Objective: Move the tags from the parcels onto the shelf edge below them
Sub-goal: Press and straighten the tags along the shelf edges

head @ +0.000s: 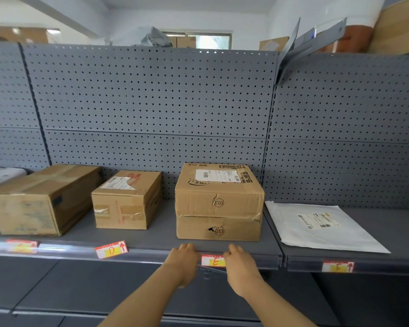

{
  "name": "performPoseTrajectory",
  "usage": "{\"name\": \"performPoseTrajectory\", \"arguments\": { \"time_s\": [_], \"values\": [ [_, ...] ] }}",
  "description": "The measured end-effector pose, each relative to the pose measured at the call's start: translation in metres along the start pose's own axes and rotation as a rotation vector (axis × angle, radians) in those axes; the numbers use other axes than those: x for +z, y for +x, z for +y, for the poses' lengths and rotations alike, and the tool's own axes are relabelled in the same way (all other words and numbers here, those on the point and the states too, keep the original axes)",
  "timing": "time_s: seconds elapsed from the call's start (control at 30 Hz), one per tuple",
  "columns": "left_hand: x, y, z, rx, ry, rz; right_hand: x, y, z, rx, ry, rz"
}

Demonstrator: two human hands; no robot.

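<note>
A red, white and yellow tag marked E (213,261) sits on the grey shelf edge (151,254), below a stack of two cardboard parcels (219,201). My left hand (183,260) presses on the edge at the tag's left end. My right hand (240,264) covers the tag's right end; its fingers curl over the edge. Another tag marked D (111,249) hangs tilted on the edge below a smaller parcel (125,200). A further tag (21,246) lies under the large left parcel (43,199). A tag (337,266) sits below a white mailer bag (321,226).
The grey pegboard back wall (151,102) rises behind the parcels. A lower shelf (80,291) lies under my arms. Boxes and a loose grey panel (316,38) rest on top of the shelving at the right.
</note>
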State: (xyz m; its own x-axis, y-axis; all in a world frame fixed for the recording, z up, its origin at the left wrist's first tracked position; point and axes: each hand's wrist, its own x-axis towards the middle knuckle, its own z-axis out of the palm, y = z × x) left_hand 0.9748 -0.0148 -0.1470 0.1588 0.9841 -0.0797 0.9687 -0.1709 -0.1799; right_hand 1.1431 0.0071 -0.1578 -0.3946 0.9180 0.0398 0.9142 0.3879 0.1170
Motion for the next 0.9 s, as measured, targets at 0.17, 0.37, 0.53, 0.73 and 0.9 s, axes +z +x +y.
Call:
{"name": "performPoseTrajectory", "arguments": {
  "time_s": [0.17,0.37,0.53,0.73,0.9],
  "values": [
    [-0.004,-0.015,-0.016,-0.044,-0.013,-0.022,-0.003,0.002,-0.009,-0.057,-0.071,0.048],
    [0.001,-0.044,-0.055,-0.151,-0.057,0.0,-0.015,0.012,-0.059,-0.174,-0.037,0.121],
    [0.013,-0.065,-0.102,-0.236,-0.069,-0.025,-0.017,0.021,-0.114,-0.241,0.023,0.136],
    [0.025,-0.08,-0.168,-0.268,-0.109,-0.016,-0.019,0.042,-0.172,-0.185,0.139,0.127],
    [0.029,-0.081,-0.234,-0.217,-0.161,-0.007,-0.029,0.065,-0.22,-0.061,0.276,0.115]
  ]
}}
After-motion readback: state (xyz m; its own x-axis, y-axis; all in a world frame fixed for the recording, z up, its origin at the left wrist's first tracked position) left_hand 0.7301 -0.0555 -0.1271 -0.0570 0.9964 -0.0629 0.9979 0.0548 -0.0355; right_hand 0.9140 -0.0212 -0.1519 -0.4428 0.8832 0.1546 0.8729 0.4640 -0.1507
